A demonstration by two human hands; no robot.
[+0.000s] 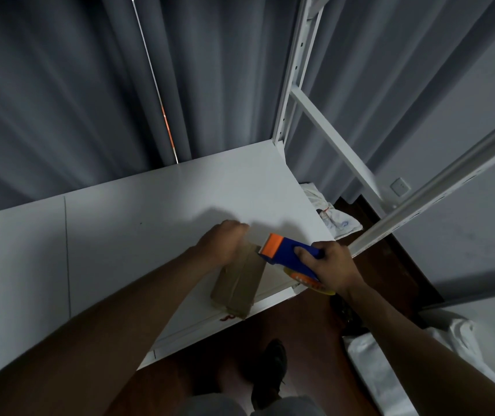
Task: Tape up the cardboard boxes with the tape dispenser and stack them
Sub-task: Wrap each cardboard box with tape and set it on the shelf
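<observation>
Brown cardboard box sits near the white surface's front edge, within easy reach. Your left hand curls over its far end to steady it, while your right hand grips the blue-and-orange tape dispenser, blade at the seam.

Cardboard box on shelf — tape dispenser right.

Box plain brown cardboard. Dispenser blue w/ orange front; tape roll under right fingers orange-yellow. Worktop white, small red mark near edge. Curtain grey. Rack white. Floor dark red-brown.
</observation>
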